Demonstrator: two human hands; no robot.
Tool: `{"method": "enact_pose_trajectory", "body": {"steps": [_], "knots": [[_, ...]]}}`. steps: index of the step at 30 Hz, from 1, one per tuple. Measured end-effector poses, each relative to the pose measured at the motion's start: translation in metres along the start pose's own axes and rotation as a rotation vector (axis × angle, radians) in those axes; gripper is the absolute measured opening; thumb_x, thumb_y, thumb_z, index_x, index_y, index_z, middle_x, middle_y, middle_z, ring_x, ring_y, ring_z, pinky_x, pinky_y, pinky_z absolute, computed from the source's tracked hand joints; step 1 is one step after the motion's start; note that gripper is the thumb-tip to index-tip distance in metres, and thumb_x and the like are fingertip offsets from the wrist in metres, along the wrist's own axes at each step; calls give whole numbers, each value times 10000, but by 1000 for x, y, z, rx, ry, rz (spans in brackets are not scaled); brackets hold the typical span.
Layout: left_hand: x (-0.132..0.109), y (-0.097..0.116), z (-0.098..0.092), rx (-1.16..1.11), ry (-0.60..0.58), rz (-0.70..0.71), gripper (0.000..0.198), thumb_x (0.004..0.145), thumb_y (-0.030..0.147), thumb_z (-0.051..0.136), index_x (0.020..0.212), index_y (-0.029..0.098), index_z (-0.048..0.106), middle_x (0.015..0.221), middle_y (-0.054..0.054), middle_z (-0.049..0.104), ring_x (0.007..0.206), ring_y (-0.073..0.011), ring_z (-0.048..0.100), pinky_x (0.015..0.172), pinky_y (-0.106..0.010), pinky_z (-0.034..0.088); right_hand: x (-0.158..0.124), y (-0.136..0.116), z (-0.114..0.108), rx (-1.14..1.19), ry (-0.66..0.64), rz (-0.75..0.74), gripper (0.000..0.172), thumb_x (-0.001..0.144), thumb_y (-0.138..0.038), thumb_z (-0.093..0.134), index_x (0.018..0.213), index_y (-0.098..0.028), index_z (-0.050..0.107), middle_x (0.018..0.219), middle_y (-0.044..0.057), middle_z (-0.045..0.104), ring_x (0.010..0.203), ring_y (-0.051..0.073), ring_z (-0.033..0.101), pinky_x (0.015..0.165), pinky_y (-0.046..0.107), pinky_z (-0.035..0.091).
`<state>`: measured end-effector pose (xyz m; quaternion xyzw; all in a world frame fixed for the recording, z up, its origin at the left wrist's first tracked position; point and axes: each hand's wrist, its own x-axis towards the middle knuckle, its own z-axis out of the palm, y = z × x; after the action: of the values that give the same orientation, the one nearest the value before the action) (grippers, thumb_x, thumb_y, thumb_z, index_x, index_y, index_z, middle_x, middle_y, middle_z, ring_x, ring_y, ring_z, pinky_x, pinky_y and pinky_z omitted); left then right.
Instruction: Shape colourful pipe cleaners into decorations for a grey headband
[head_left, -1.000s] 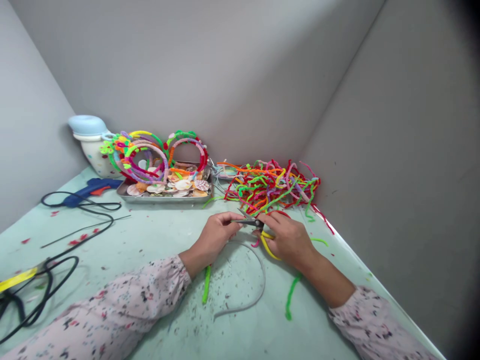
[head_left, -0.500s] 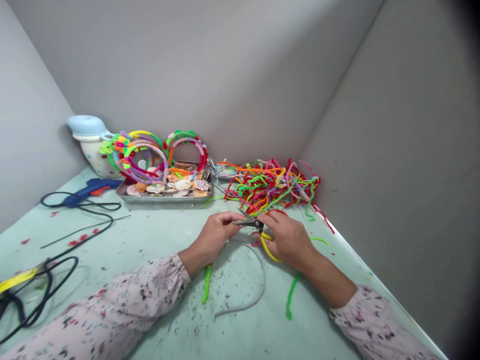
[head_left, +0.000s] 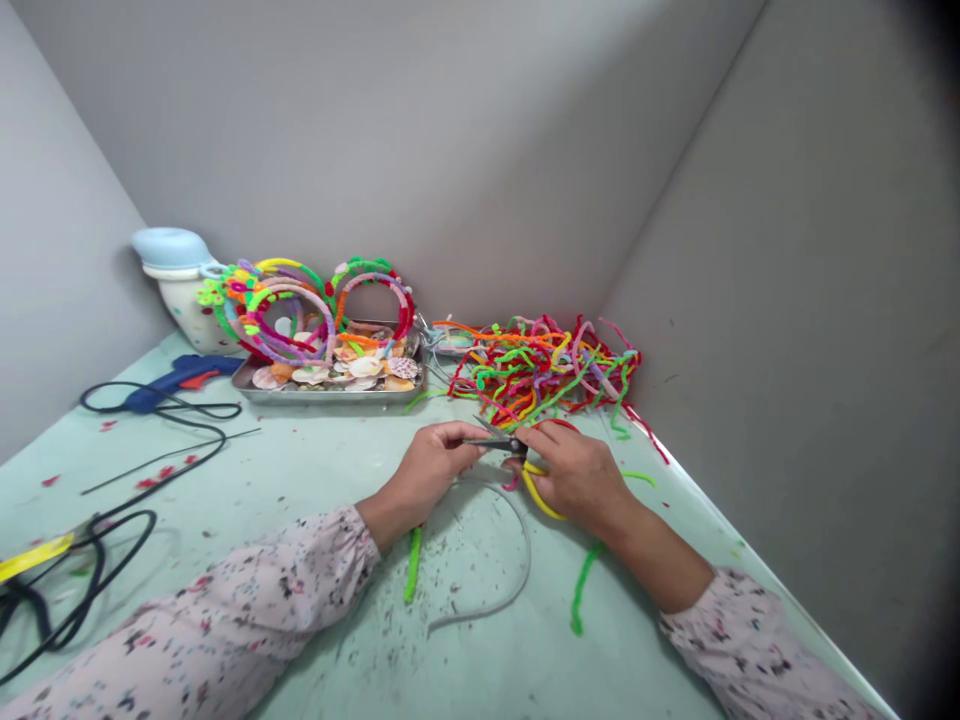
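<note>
Almost nothing has shifted in the last second: above the table [head_left: 330,465], the right hand [head_left: 581,478] grips the spread scissors [head_left: 515,446] beside the left hand [head_left: 436,468], whose fingers [head_left: 468,457] are pinched together; what they hold, I cannot tell. The scissor work seems unadvanced.

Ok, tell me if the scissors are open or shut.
Open: the scissors show two blades spread in a V toward the left hand, with the right hand holding them.

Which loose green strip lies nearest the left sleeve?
The straight lime-green strip, close beside the left sleeve; the darker, curved strip lies by the right forearm, others farther back.
</note>
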<state>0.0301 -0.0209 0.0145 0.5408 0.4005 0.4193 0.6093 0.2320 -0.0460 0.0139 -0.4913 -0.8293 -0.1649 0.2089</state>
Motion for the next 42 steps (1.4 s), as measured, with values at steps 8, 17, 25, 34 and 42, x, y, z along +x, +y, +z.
{"method": "enact_pose_trajectory", "body": {"steps": [8,17,25,34,42], "knots": [[1,-2,0,-3,-12,-7,185,668,190,605,815,123,696,538,37,502,481,-64,322,477,-220,222,-2,2,2,7,-4,2,260,870,-424,546,1007,-226,642,848,29,660,752,162,583,616,273,357],[1,-3,-1,3,-31,0,176,684,187,593,819,133,691,526,48,480,471,-63,303,477,-218,230,-3,2,3,28,12,-3,238,864,-414,560,985,-226,642,821,19,658,741,154,594,614,260,363],[0,-1,0,-18,-49,5,146,688,209,605,789,127,671,547,38,492,484,-67,323,476,-220,233,-4,3,5,78,5,8,236,874,-413,551,980,-223,642,838,23,672,760,154,611,633,248,388],[2,-5,-1,-34,-58,21,168,698,244,622,806,124,669,540,46,469,495,-69,333,483,-221,223,-5,4,6,114,-2,8,215,872,-377,562,994,-219,641,851,25,683,770,149,619,651,235,399],[1,-3,-1,-30,-65,4,201,702,276,626,827,126,675,524,52,445,485,-68,321,472,-217,201,-5,5,6,122,-1,1,217,878,-365,550,998,-215,650,846,29,691,756,142,623,643,230,410]]}}
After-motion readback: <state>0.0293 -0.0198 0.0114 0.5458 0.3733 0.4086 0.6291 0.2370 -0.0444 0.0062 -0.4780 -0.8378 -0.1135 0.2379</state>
